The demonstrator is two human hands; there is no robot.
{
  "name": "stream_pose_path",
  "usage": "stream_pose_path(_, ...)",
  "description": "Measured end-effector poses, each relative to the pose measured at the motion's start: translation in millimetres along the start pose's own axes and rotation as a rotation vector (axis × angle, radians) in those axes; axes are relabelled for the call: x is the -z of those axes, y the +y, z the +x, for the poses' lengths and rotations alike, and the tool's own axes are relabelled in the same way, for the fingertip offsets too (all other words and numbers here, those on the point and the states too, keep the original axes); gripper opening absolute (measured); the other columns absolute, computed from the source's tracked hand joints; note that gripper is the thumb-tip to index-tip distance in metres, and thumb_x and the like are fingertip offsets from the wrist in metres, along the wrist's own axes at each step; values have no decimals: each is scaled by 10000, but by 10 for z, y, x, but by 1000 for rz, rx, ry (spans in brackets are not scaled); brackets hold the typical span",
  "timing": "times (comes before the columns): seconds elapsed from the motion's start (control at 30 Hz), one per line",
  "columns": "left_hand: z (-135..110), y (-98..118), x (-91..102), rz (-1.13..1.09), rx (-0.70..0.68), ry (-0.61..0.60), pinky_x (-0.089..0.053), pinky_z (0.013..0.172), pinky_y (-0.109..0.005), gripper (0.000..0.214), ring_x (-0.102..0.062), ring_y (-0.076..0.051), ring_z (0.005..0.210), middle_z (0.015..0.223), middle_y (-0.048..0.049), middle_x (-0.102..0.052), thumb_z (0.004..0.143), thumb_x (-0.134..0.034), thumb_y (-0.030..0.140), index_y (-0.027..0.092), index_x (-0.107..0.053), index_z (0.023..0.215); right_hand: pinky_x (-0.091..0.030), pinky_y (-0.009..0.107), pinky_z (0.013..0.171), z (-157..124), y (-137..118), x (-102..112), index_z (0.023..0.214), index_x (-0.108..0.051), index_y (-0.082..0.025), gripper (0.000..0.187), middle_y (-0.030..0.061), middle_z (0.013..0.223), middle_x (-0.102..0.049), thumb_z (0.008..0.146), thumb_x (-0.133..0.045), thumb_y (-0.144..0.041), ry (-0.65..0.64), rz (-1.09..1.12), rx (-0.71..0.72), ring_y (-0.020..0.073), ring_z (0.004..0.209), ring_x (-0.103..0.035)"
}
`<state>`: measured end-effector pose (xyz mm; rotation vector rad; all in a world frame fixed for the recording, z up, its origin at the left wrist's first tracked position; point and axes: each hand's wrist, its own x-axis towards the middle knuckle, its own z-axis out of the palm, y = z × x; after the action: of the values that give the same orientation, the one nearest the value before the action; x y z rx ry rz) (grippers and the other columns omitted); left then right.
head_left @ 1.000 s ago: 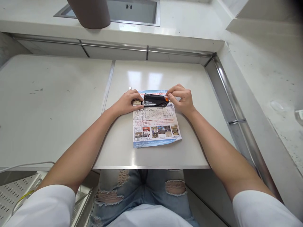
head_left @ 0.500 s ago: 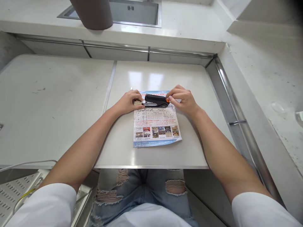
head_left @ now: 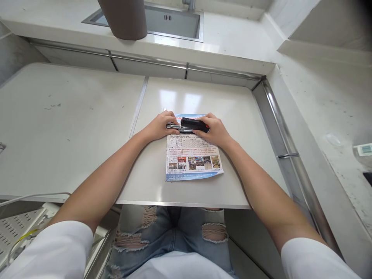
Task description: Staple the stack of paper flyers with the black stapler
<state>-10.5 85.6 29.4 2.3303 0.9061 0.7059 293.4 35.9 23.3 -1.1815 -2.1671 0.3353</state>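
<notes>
A black stapler (head_left: 192, 124) with an orange end lies across the top of a printed leaflet (head_left: 192, 155) on the white table (head_left: 203, 97). My left hand (head_left: 159, 126) is curled around the stapler's left end, where a shiny metal part sticks out. My right hand (head_left: 213, 131) wraps over its right end, with the fingers closed on the black body. The leaflet lies flat under both hands, its lower half showing small photos and text.
A sink (head_left: 162, 19) and a brown cylinder (head_left: 124, 17) stand on the counter behind the table. A metal channel (head_left: 283, 128) runs along the table's right side, beside a speckled counter (head_left: 328, 97). A perforated tray and cables (head_left: 20, 232) sit at lower left.
My right hand has moved from pinching the stapler's orange end to wrapping over its right half. The view has tipped slightly; the left hand has stayed at the left end.
</notes>
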Motion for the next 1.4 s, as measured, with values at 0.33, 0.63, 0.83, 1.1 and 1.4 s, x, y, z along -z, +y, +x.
stream_pose_path(0.33,9,78,25,-412,143,274,-612,765,-344,279,-706,-182,828,987,-48,-731,843,-913,444,213,-777,918,-657,484,1016,-51,-92,43,1371,-693,-289,368,94,1385,-790,1006,-664,-256,182,-15,225,293,1227,-772)
stream_pose_path(0.63,-5,146,52,-1000,329,88,-637,1143,-436,495,-810,-275,1186,1199,-127,-835,787,-1014,494,183,-804,1111,-611,574,1072,-59,-27,17,1637,-512,-491,660,2,1591,-688,1072,-589,-160,232,-287,358,315,1324,-694)
stream_pose_path(0.83,-9,81,83,-1059,375,-3,-616,1203,-469,458,-786,-321,1280,1316,-191,-817,878,-948,525,156,-836,1124,-587,548,1020,-49,-118,39,1577,-577,-450,505,24,1524,-725,1122,-541,-233,225,-336,339,308,1307,-665)
stream_pose_path(1.1,10,22,68,-969,343,48,-701,1063,-427,316,-829,-300,1167,1209,-196,-835,931,-905,394,150,-829,1115,-555,652,1089,-42,-183,62,1480,-655,-467,408,24,1484,-732,1090,-616,-351,152,-175,203,368,1313,-653)
stream_pose_path(1.4,67,-61,97,-846,314,432,-683,875,-298,320,-784,-178,1024,1107,-72,-794,973,-836,521,240,-727,1081,-600,501,876,-23,-114,66,1147,-771,-274,228,101,1136,-755,948,-755,-385,275,-17,5,311,993,-720)
